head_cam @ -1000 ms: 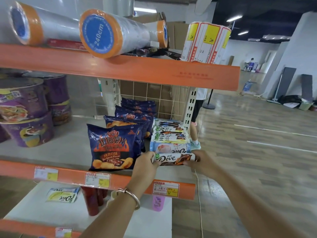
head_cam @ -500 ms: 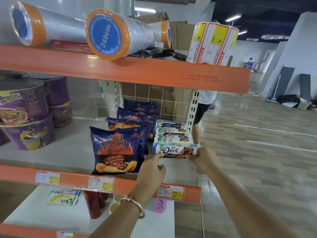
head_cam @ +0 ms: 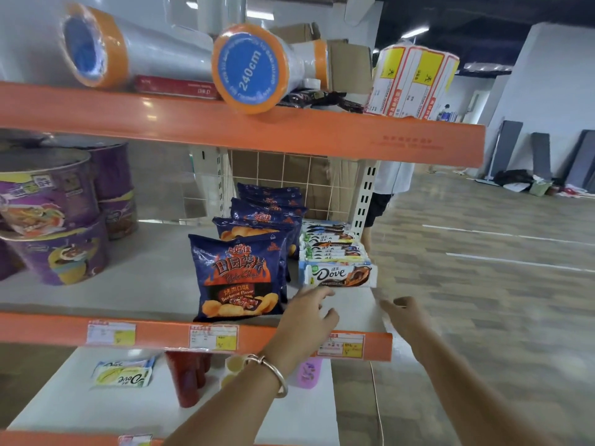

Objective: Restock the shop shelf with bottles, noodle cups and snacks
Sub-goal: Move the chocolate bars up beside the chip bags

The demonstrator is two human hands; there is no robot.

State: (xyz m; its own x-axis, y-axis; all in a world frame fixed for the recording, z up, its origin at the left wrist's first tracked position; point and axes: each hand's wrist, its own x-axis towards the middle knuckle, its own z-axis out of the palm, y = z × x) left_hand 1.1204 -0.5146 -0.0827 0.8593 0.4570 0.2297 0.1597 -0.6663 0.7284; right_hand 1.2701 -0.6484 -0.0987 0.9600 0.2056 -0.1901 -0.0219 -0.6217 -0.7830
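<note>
A Dove chocolate bar (head_cam: 338, 276) stands upright at the front of a row of Dove bars (head_cam: 331, 243) on the right end of the middle shelf (head_cam: 145, 284). Just left of it is a row of blue barbecue chip bags (head_cam: 240, 278). My left hand (head_cam: 306, 317), a bangle on its wrist, hovers below and in front of the bar with relaxed fingers, holding nothing. My right hand (head_cam: 404, 317) hangs off the shelf's right end, fingers loose and empty. Purple noodle cups (head_cam: 54, 220) are stacked at the shelf's left.
The top shelf (head_cam: 289, 130) carries film rolls (head_cam: 254, 69), cardboard and a roll of price labels (head_cam: 412, 82). On the lower shelf (head_cam: 80, 403) lie a yellow Dove pack (head_cam: 124, 375), red bottles (head_cam: 186, 378) and a pink item. A person (head_cam: 386, 188) stands behind the rack; floor lies to the right.
Both hands let go of the front Dove bar, which now stands against the row. They have drawn back toward me and down.
</note>
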